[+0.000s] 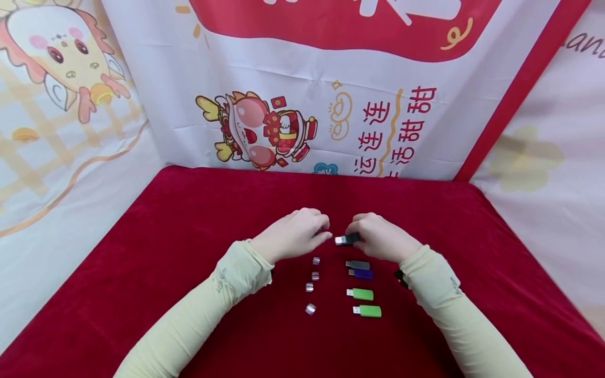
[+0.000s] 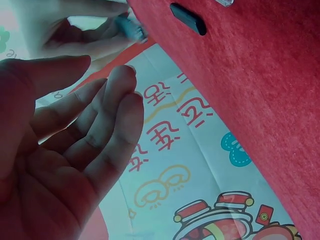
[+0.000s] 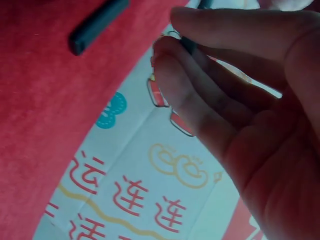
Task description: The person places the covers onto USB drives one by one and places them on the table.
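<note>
In the head view my right hand [image 1: 383, 237] pinches a black USB stick [image 1: 351, 239], its metal plug pointing left toward my left hand [image 1: 298, 232]. The left hand is raised above the cloth with a small gap to the plug. Its fingers [image 2: 122, 117] are loosely bent and hold nothing in the left wrist view. Fingers partly cover the stick [image 3: 188, 46] in the right wrist view. Nearer to me lie a grey USB stick [image 1: 359, 265], a purple USB stick [image 1: 363, 274] and two green USB sticks [image 1: 363, 294].
Several small clear caps [image 1: 309, 287] form a loose column left of the sticks. A red cloth [image 1: 189, 220] covers the table. Printed hangings [image 1: 283, 68] stand behind and at both sides.
</note>
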The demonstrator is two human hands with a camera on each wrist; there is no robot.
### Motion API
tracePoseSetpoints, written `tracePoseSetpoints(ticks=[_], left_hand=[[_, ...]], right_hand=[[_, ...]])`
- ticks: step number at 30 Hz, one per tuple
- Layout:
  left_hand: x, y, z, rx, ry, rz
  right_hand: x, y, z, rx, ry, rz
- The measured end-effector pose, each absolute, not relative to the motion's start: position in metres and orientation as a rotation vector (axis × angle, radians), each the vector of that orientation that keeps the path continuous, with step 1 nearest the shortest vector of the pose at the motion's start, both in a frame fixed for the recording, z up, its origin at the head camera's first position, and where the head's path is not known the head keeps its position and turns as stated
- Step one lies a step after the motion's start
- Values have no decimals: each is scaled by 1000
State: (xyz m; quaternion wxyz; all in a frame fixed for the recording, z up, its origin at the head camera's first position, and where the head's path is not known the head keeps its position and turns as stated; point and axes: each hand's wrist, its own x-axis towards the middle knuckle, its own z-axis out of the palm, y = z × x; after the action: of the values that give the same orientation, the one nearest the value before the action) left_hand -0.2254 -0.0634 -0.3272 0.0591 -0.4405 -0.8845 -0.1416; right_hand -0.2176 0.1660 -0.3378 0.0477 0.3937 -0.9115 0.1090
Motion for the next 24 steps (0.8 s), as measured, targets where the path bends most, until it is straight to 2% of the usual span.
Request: tracePoseSetpoints(ticks=[24], left_hand=[[-221,-63,-329,-1349,-2714,-392]], right_hand=[[-224,162,-360,1202,-2952,233]])
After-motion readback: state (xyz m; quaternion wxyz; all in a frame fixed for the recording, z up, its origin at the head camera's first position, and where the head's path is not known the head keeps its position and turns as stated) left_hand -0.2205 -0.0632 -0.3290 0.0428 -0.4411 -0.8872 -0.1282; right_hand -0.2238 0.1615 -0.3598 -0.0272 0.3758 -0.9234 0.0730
